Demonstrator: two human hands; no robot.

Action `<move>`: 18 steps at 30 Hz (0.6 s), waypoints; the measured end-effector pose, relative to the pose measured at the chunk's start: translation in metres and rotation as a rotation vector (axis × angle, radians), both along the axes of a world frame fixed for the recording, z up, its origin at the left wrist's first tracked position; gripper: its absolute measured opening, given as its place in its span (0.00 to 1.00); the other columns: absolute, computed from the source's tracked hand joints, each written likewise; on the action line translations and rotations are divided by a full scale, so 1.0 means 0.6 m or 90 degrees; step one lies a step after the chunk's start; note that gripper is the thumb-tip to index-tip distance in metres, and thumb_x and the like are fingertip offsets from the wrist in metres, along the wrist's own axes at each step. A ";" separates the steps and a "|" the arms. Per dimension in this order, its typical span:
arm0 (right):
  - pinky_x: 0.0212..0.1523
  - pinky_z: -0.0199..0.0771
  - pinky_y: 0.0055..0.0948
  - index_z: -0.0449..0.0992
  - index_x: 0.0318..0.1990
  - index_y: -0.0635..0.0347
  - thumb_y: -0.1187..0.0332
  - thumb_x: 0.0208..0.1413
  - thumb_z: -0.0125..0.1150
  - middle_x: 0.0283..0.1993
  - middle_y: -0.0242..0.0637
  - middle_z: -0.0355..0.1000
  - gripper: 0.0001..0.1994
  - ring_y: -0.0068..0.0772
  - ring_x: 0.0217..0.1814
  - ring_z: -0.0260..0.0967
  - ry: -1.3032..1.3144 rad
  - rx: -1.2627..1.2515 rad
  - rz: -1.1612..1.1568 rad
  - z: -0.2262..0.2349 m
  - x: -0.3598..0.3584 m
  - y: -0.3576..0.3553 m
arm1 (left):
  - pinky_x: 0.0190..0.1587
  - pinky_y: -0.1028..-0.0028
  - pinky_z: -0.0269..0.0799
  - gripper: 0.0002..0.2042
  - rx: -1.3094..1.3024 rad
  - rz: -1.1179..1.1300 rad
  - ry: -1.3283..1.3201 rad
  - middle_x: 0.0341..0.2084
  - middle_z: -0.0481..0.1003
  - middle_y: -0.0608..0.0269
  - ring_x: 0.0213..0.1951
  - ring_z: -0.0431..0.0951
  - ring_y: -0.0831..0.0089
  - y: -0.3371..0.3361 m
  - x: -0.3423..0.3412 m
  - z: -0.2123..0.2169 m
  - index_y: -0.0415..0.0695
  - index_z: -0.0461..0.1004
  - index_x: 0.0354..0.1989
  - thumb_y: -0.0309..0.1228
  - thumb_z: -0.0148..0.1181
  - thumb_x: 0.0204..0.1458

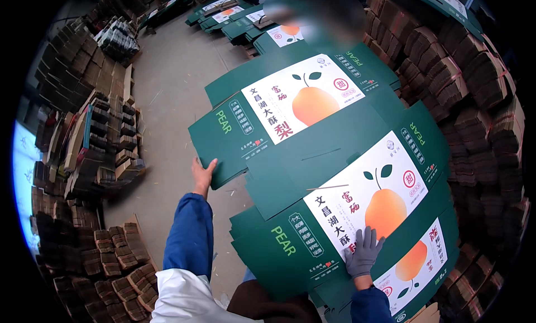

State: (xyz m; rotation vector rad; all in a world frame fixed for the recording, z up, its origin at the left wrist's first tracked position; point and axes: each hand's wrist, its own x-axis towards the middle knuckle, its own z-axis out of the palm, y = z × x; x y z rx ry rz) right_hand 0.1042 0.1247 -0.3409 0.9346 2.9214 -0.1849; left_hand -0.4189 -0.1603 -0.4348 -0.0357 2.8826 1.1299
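Note:
Flat, unfolded dark green pear cartons lie in a stack in front of me, each printed with a white panel and an orange pear. On the nearer printed carton (290, 256), my right hand (363, 253) in a grey glove rests flat over the lower part of the white panel, fingers stretched. My left hand (203, 175), bare, is at the left corner of the farther carton (223, 130), thumb and fingers apart, touching or very close to its edge. A thin light strip (328, 187) lies across the nearer carton.
More green carton stacks (240, 27) stand farther off, beside a blurred person (329, 13). Bundled brown cardboard (435, 66) is piled high along the right. Further cardboard stacks (106, 161) line the left, past a concrete floor (162, 100) with scattered scraps.

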 end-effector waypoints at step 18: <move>0.68 0.32 0.72 0.62 0.60 0.63 0.48 0.54 0.51 0.67 0.57 0.54 0.32 0.65 0.70 0.48 -0.036 0.040 -0.006 0.001 -0.009 0.018 | 0.39 0.69 0.77 0.34 0.214 0.049 -0.120 0.37 0.77 0.47 0.36 0.80 0.65 0.028 -0.218 -0.008 0.29 0.62 0.53 0.39 0.73 0.47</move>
